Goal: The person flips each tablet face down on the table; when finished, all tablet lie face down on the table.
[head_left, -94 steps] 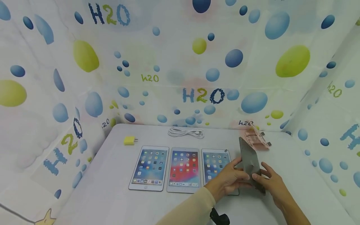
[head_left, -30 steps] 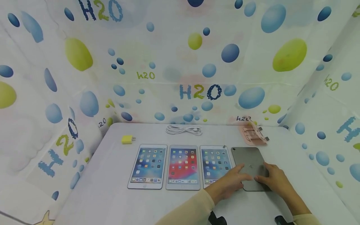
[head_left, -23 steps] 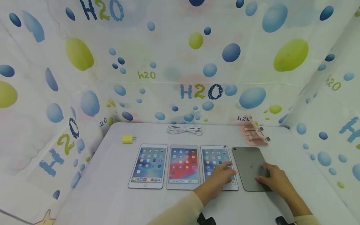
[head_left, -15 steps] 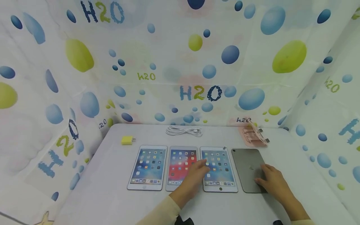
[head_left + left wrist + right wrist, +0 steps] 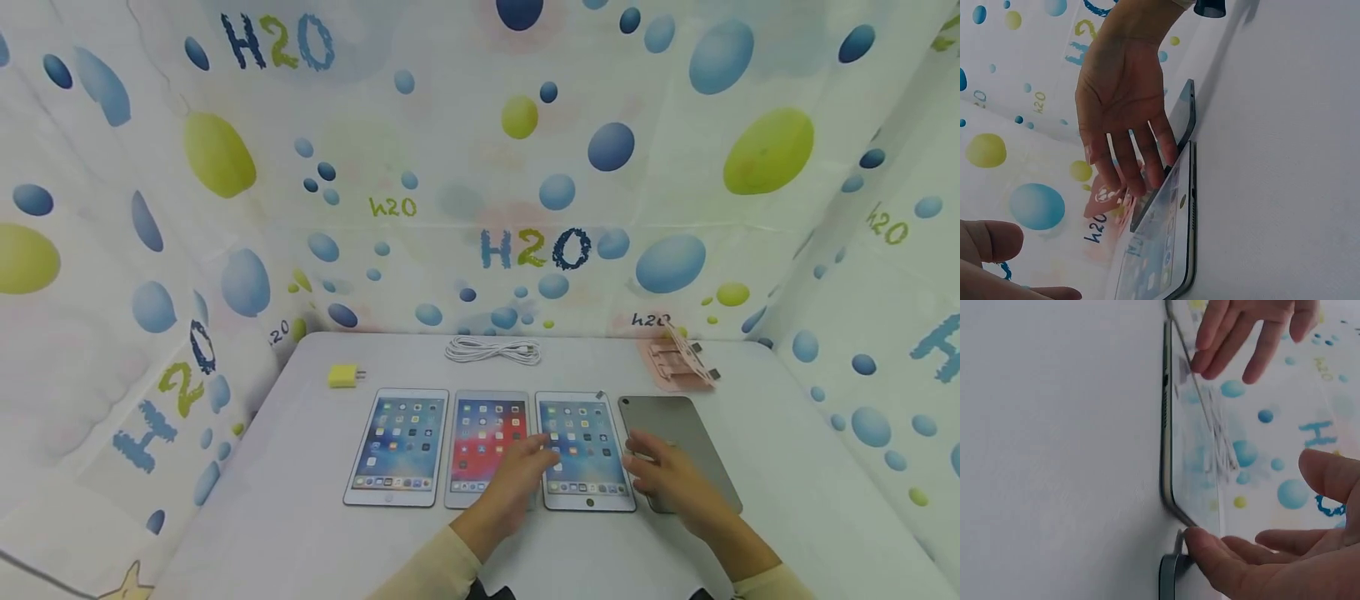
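Observation:
Several tablets lie in a row on the table. My left hand hovers over the tablet with a red-and-blue screen, fingers close to the left edge of the white tablet with a blue screen. On that tablet's other side is my right hand, above the grey tablet, which lies back side up. In the left wrist view, the right hand has its fingers extended. The right wrist view shows the left hand with loose, spread fingers. Nothing is held in either hand.
Another white tablet lies at the row's left end. Behind the row are a yellow charger plug, a coiled white cable and a pink folding stand. A patterned cloth rises behind the table.
The grey tablet, earlier held on edge, has been laid flat. My left hand moved left across the white tablet. My right hand has let go of the grey tablet and shifted left.

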`<state>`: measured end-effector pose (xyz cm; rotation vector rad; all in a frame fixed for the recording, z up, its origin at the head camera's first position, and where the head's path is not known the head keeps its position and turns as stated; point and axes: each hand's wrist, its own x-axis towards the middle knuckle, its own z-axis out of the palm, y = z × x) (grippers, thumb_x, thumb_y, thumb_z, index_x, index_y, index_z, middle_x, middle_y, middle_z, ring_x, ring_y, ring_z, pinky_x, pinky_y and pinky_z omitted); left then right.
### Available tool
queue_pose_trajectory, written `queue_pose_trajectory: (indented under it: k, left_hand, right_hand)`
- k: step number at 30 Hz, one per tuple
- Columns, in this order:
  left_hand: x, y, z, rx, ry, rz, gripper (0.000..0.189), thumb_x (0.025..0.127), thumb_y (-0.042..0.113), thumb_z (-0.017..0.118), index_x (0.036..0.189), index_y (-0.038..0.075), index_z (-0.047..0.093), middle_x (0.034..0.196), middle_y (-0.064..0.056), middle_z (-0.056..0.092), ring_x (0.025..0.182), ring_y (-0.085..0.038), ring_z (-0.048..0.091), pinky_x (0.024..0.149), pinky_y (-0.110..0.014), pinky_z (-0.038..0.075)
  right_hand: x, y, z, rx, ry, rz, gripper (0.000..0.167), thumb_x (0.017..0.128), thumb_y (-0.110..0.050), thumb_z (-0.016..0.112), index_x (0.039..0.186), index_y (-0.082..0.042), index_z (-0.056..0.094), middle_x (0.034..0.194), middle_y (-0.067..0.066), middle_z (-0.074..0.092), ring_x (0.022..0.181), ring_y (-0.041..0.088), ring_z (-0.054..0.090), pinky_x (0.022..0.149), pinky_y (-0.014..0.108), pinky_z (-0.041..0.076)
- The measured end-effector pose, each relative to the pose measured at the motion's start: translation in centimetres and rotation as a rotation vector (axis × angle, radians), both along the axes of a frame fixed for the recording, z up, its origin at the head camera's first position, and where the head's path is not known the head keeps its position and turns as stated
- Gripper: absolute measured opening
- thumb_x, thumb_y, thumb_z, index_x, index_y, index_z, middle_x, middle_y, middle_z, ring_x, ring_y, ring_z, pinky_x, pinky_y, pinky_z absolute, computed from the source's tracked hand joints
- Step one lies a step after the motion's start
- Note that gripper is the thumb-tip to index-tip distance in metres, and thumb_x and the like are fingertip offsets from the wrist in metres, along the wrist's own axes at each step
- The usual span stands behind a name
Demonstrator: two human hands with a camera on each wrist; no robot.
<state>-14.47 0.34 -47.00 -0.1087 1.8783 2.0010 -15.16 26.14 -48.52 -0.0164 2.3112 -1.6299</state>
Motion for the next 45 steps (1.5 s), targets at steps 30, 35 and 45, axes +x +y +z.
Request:
queue_pose_trajectory:
  k: [30, 35, 45]
  left_hand:
    - [-0.7, -0.3, -0.6, -0.089, -0.018, -0.262, 0.083, 0.095, 0.047, 0.066, 0.162, 0.019, 0.027, 0.166, -0.019, 0.025, 0.15, -0.047, 0.025, 0.115, -0.067, 0.029]
    - [-0.8, -0.3, -0.2, -0.07, -0.009, -0.285, 0.085, 0.095, 0.051, 0.066, 0.164, 0.022, 0.024, 0.166, -0.02, 0.024, 0.148, -0.049, 0.028, 0.114, -0.069, 0.029]
    - [-1.3, -0.4, 0.0, -0.087, 0.019, -0.292, 0.084, 0.091, 0.055, 0.069, 0.161, 0.028, 0.031, 0.163, -0.018, 0.031, 0.145, -0.046, 0.036, 0.111, -0.066, 0.037]
  right_hand:
    - [-0.9, 0.4, -0.7, -0.424, -0.123, 0.084, 0.072, 0.104, -0.013, 0.055, 0.164, -0.009, 0.014, 0.142, 0.008, 0.057, 0.117, 0.023, 0.063, 0.093, 0.038, 0.054]
    - [-1.1, 0.1, -0.4, -0.548, -0.109, 0.188, 0.061, 0.109, -0.013, 0.041, 0.164, -0.016, 0.015, 0.141, 0.0, 0.06, 0.116, 0.022, 0.064, 0.093, 0.038, 0.052]
    - [-2.1, -3.0, -0.5, -0.474, -0.077, 0.251, 0.066, 0.108, -0.015, 0.049, 0.165, -0.026, 0.016, 0.138, 0.01, 0.054, 0.111, 0.025, 0.062, 0.084, 0.037, 0.057]
